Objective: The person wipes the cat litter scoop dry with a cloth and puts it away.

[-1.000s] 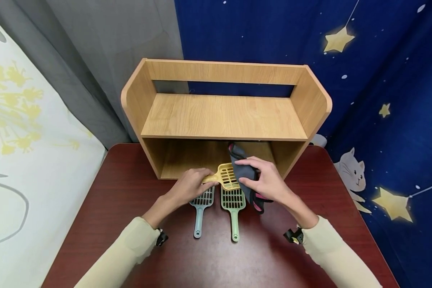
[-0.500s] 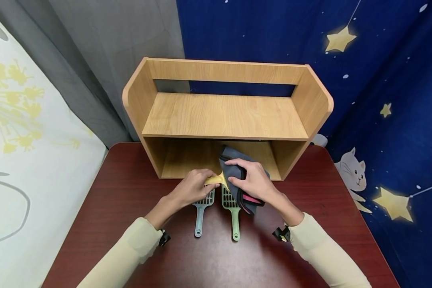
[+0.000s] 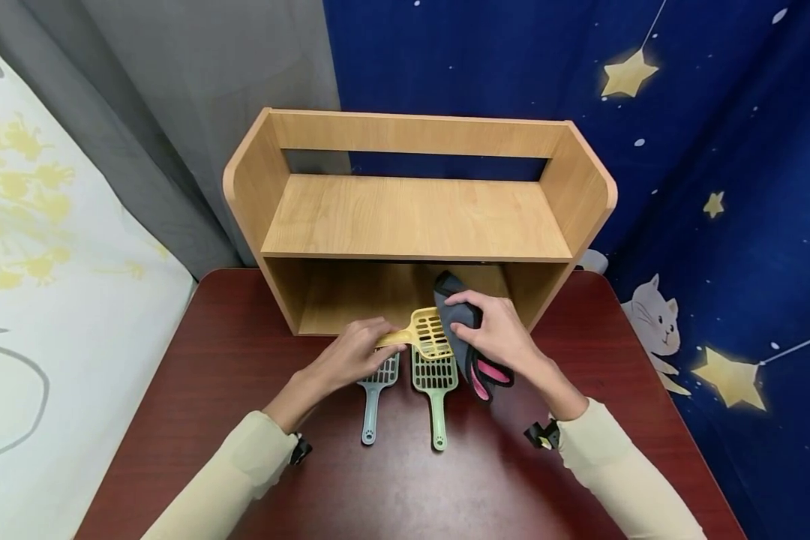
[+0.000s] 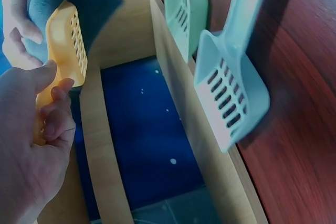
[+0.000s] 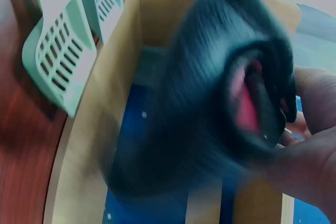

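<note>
My left hand (image 3: 351,354) grips the handle of a yellow slotted litter scoop (image 3: 394,339), its head pointing right. In my right hand (image 3: 501,334) is a folded grey cloth (image 3: 456,315) with black edging and pink inner parts. The cloth overlaps the right edge of the scoop's head in the head view. Below them on the table lie a blue litter scoop (image 3: 372,411) and a green litter scoop (image 3: 438,421), handles toward me. The left wrist view shows thumb and fingers round the yellow scoop (image 4: 63,56). Motion blurs the cloth (image 5: 199,82) in the right wrist view.
A two-tier wooden shelf (image 3: 415,217) stands at the back of the dark red table (image 3: 499,480), close behind both hands. Grey (image 3: 209,67) and blue star-patterned curtains (image 3: 486,60) hang behind it. A white patterned cloth (image 3: 61,315) hangs at the left.
My right hand first slid the cloth left over the yellow scoop's head, then drew it back right, uncovering most of the slots. My left hand stays nearly in place.
</note>
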A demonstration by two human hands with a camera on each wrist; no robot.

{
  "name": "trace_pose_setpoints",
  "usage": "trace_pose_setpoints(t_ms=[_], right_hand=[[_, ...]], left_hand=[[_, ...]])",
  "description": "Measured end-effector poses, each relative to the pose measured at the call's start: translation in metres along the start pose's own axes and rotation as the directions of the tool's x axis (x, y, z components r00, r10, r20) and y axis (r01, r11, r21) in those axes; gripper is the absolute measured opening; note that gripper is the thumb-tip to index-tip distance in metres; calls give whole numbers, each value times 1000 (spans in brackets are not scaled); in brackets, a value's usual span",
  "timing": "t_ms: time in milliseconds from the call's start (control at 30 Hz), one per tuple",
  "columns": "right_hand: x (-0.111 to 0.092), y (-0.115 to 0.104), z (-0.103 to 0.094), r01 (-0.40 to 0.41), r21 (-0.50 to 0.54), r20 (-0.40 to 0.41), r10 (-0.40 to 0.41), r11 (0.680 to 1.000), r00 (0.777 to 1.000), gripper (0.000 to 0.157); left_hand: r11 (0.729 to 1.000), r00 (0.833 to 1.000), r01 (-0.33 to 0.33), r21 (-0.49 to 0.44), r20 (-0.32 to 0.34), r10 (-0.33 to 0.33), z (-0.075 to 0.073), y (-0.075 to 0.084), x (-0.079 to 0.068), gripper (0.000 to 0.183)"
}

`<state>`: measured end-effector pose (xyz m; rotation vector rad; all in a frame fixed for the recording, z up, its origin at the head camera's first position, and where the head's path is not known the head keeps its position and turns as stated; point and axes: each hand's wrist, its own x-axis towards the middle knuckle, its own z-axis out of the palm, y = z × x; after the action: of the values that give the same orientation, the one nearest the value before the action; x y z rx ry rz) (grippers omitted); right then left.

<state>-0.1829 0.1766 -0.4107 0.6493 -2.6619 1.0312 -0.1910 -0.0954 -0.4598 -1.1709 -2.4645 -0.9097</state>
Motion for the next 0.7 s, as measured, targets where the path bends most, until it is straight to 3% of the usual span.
trace_pose_setpoints(t_ms=[200, 367, 567, 700], right_hand=[[6, -17, 17, 6, 52, -12, -5, 999, 1000, 37], [8, -25, 21, 2, 80, -33, 1, 997, 999, 37], [3, -12, 16, -11, 21, 15, 11, 1000, 1000, 36], [-1, -3, 2, -16, -8, 21, 16, 1000, 1000, 35]], left_hand=[[1000, 999, -1, 19, 34, 0, 3, 5, 5, 20], [1000, 1000, -10, 22, 24, 9, 2, 6, 7, 20], [999, 1000, -19, 42, -1, 19, -1, 4, 2, 20], [999, 1000, -15, 45, -7, 15, -2, 1, -2, 19]])
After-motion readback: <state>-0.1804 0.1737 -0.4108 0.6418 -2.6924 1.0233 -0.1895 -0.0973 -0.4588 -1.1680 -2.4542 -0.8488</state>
